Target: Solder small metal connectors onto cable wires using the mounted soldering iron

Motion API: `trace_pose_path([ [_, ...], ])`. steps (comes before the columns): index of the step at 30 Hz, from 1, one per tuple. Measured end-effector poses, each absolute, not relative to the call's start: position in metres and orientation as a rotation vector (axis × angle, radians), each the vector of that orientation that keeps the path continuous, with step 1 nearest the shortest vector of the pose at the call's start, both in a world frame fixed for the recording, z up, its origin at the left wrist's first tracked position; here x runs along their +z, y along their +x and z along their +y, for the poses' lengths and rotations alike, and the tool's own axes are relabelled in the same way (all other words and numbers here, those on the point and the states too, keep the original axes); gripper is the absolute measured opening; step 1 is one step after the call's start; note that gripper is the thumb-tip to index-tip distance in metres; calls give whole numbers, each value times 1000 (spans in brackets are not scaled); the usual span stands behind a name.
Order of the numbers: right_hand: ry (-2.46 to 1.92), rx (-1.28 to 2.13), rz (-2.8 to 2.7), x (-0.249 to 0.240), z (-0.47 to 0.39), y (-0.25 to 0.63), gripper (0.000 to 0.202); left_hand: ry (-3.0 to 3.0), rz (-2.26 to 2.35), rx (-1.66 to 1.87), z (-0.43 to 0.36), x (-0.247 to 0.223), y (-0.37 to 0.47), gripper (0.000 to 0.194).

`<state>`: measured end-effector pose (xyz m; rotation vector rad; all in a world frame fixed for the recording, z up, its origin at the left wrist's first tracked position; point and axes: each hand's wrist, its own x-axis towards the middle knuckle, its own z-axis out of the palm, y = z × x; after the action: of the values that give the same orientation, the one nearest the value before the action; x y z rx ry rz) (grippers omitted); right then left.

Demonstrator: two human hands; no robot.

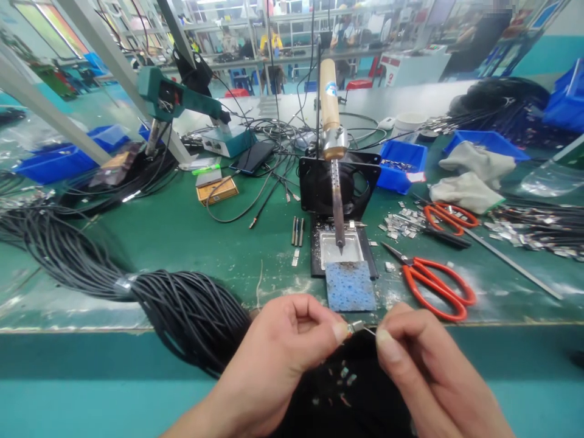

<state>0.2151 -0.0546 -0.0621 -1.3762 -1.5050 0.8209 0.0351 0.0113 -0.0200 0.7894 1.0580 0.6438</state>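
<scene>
At the table's front edge my left hand (285, 347) pinches the end of a cable with a small metal connector (356, 327) at its tip. To the right, my right hand (426, 359) is closed on a thin light-coloured piece (370, 331) that reaches the connector. Just behind the hands lies a blue sponge (350, 286). A soldering iron (336, 194) points down over a metal tray (326, 246) on a black stand. Thick black cables (182, 310), bundled together, run off the table at the left of my left hand.
Red-handled scissors (438, 289) lie right of the sponge, with loose connectors (401, 222) and another red-handled tool (449, 218) behind. A black fan (314, 182) stands behind the iron. Blue bins (401, 161), gloves (469, 190) and more cables are farther right.
</scene>
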Motion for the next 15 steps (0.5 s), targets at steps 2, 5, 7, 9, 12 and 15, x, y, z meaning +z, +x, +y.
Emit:
trace_pose_path([
  [2,-1332,706,-1556,-65,-49,215,9,794,1068,671,14,-20,36,23],
  [5,-1317,564,-1582,-67,-43,215,8,797,1092,700,17,-21,37,24],
  [7,-1307,483,-1548,-67,-41,214,11,795,1109,712,19,-21,38,24],
  [9,-1300,419,-1523,-67,-39,212,16,803,1120,720,21,-21,39,23],
  [12,-1322,376,-1538,-67,-38,209,18,817,1125,719,23,-22,40,23],
  [15,-1334,367,-1549,-67,-37,207,18,824,1120,714,25,-23,40,22],
])
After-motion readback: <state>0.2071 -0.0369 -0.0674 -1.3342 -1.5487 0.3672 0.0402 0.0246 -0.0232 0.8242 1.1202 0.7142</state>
